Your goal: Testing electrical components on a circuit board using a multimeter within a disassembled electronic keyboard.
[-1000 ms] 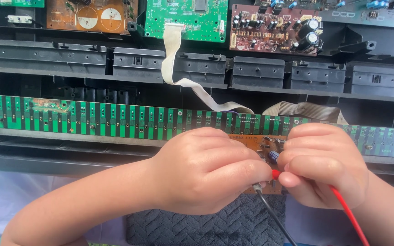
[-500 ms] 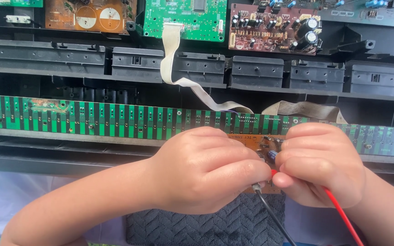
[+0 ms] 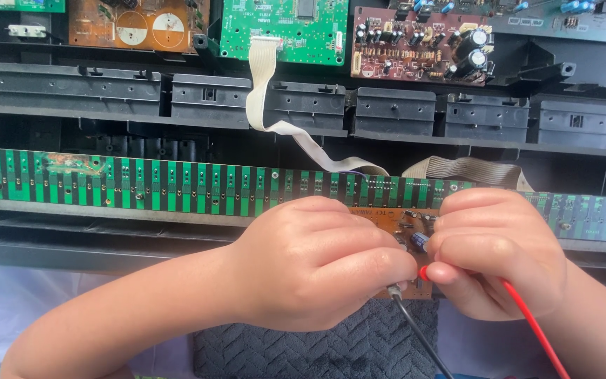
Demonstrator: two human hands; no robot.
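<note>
My left hand (image 3: pixel 317 263) is curled around a black test probe (image 3: pixel 415 330) whose lead runs down to the bottom edge. In my right hand (image 3: pixel 499 249) a red test probe (image 3: pixel 527 323) is pinched, its lead trailing to the lower right. Both probe tips meet on a small brown circuit board (image 3: pixel 405 224) with a blue capacitor, mostly hidden behind my fingers. This board sits in front of a long green contact strip board (image 3: pixel 142 186) that spans the whole width.
Several circuit boards (image 3: pixel 415 42) lie at the top inside an opened black chassis (image 3: pixel 387 112). Grey ribbon cables (image 3: pixel 268 105) snake from the upper green board down to the strip. A dark textured mat (image 3: pixel 317 351) lies under my hands.
Both hands stay on the probes at the small brown board; the right hand has shifted very slightly. Nothing else has moved.
</note>
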